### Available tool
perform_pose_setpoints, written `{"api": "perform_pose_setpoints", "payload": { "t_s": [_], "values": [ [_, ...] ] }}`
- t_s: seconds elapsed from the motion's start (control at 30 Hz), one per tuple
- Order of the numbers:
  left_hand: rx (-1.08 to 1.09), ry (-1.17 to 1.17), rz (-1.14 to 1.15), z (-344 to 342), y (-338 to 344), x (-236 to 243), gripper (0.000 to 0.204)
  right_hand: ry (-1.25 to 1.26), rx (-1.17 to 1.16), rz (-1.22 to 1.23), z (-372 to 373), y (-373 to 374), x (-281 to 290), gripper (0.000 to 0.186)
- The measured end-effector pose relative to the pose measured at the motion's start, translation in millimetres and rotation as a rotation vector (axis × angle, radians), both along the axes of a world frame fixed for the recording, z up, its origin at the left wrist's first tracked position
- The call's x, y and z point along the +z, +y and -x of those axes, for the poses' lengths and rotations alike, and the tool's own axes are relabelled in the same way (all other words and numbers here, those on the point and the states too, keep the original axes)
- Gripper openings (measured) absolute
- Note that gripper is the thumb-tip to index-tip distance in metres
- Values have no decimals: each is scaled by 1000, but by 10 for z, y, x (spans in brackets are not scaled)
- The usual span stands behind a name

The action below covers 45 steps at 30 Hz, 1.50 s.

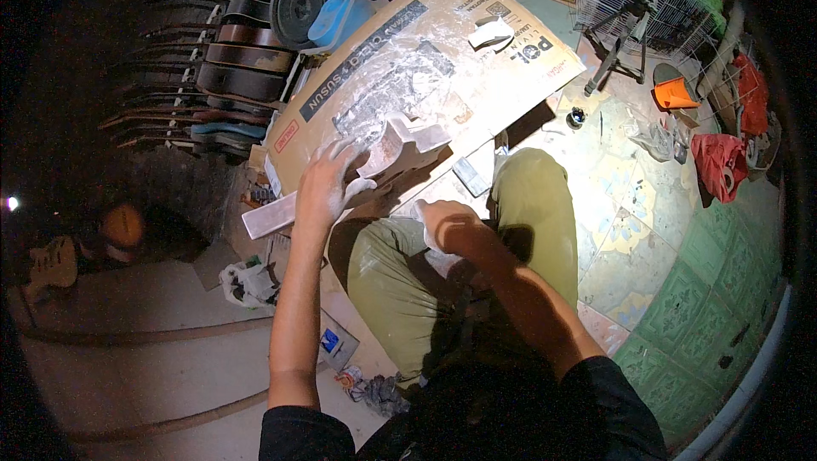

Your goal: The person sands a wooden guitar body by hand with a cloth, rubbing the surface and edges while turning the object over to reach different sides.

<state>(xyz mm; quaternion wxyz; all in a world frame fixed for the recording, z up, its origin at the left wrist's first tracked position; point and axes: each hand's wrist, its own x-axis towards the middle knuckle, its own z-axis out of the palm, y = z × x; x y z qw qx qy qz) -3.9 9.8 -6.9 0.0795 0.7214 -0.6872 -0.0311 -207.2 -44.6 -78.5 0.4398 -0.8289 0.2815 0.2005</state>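
Note:
A pale, dusty wooden piece with curved horns, like a guitar body, lies at the near edge of a cardboard sheet. From it a long flat bar, like a neck, points to the lower left. My left hand rests over the place where bar and body meet, its whitened fingers spread and thumb apart. My right hand is closed above my lap, apart from the wooden piece. Something whitish shows at its fingers, too hidden to name. White dust covers the middle of the cardboard.
Several guitars stand in a row at the far left, beside a blue tub. A crumpled white piece lies on the cardboard. At right are a black tripod, a wire cage and a red bag on the tiles.

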Motion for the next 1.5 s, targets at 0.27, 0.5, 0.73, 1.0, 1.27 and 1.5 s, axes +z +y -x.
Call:
{"api": "perform_pose_setpoints", "payload": {
  "t_s": [0.27, 0.5, 0.73, 1.0, 1.27, 1.5],
  "values": [
    [-52, -27, -17, -98, 6, -25, 51, -3, 3, 18, -54, 26, -61, 39],
    [141, 128, 11, 10, -22, 0, 70, -412, -71, -86, 100, 49, -710, 33],
    [111, 111, 23, -10, 72, -39, 59, -927, -264, -605, 336, -275, -87, 38],
    [207, 129, -18, 22, 91, -54, 59, -894, -803, -1530, 458, -316, 9, 41],
    [205, 127, 27, 93, 202, -142, 58, -1014, -858, -1458, 478, -241, -48, 41],
    [160, 114, 155, 108, 286, -190, 57, -1070, -811, -1016, 531, -230, 83, 30]
  ]
}}
